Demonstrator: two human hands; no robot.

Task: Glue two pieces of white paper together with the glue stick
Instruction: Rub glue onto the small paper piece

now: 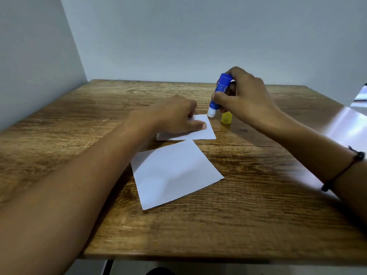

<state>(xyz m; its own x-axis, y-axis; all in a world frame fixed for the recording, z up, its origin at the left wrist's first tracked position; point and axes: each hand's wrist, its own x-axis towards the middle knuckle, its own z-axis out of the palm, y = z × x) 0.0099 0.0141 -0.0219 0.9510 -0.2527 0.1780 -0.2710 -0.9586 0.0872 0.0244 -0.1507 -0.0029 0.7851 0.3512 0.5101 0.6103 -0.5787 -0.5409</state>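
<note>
- a wooden table fills the view, pushed into a corner of pale grey walls.
- the left hand lies palm down on the far sheet of paper, fingers spread a little and flat, thumb tip pressed on the sheet; it pins the paper and grips nothing.
- this far sheet of paper is white and lies flat near the middle of the table; its left part is hidden under the hand.
- the right hand is curled around a glue stick, fingers and thumb wrapped on its blue body.
- the glue stick is tilted, blue end up and to the right, white tip down and to the left; the tip is at the far right corner of the far sheet, touching or nearly touching it, i cannot tell which.
- a yellow cap stands on the table just right of the far sheet, partly hidden behind the right hand.
- a second sheet of paper, white and larger in view, lies nearer, turned at an angle; its far corner is just beside the near edge of the far sheet.
- a dark cord bracelet circles the right wrist.
- at the far right edge a pale shiny surface shows, too blurred to tell what it is.
</note>
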